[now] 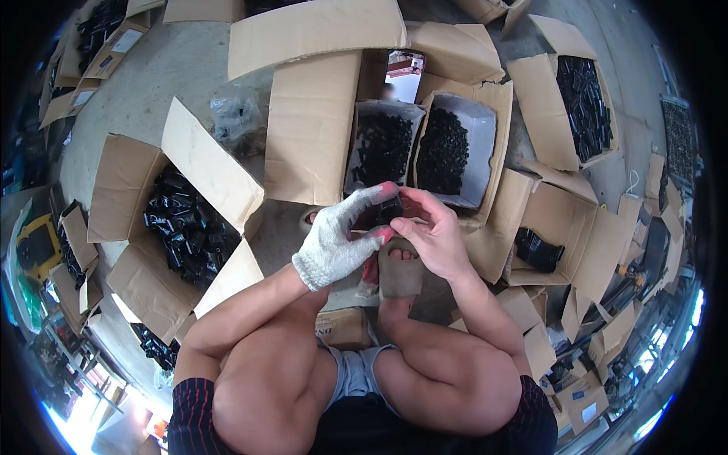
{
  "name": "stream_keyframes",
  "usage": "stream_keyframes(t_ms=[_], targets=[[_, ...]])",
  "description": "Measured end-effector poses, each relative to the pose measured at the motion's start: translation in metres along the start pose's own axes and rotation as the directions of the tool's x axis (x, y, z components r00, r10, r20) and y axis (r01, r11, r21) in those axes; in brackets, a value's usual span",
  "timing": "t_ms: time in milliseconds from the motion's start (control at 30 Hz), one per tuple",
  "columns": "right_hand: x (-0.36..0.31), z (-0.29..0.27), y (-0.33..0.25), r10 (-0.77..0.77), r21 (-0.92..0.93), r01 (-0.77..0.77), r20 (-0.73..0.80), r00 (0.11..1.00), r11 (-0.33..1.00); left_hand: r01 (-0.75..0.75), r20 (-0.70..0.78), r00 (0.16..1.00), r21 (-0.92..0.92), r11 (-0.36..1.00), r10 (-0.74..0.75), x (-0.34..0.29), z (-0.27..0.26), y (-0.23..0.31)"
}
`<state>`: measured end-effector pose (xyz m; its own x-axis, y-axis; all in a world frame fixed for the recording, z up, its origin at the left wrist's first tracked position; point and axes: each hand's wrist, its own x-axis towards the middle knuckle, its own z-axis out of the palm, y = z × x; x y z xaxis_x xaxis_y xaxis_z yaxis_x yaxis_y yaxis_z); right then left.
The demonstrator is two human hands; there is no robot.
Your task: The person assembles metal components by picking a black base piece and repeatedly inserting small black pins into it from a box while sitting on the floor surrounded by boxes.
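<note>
My left hand wears a white knit glove with red fingertips. Its thumb and fingers curve round one side of a dark, black plastic piece, while my bare right hand pinches it from the other side. Fingers cover much of the piece, so its exact kind is hard to make out. Just beyond my hands, two grey bins sit side by side in a cardboard box. Small black parts fill the left bin, and more small black parts lie in the right bin.
A phone with a lit screen leans behind the bins. To the left, an open carton holds larger black plastic parts. On the right stand a carton with a few black parts and another full of long black pieces. A clear plastic bag lies on the floor.
</note>
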<state>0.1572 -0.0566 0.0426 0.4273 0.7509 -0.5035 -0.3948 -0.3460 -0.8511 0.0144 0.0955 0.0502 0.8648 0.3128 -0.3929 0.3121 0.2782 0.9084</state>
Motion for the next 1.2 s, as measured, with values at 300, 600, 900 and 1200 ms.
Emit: stream_keyframes(t_ms=[300,600,900,1200], targets=[[-0.005,-0.001,-0.011,-0.029,-0.133,0.037,0.062,0.998,0.99,-0.11,0.012,0.994,0.225,0.968,0.11,-0.007,-0.005,-0.012],[0.003,-0.002,-0.029,-0.009,-0.424,0.096,0.202,0.979,0.901,-0.024,-0.028,0.999,-0.048,0.999,0.023,-0.013,-0.005,-0.008],[0.102,-0.033,-0.022,-0.457,-0.889,0.344,0.181,0.871,0.302,0.005,-0.265,0.958,-0.374,0.927,-0.112,-0.003,-0.041,0.005],[0.156,0.032,0.013,0.219,-0.863,0.222,0.134,0.966,-0.453,0.024,-0.229,0.967,-0.35,0.937,-0.11,-0.016,-0.043,-0.008]])
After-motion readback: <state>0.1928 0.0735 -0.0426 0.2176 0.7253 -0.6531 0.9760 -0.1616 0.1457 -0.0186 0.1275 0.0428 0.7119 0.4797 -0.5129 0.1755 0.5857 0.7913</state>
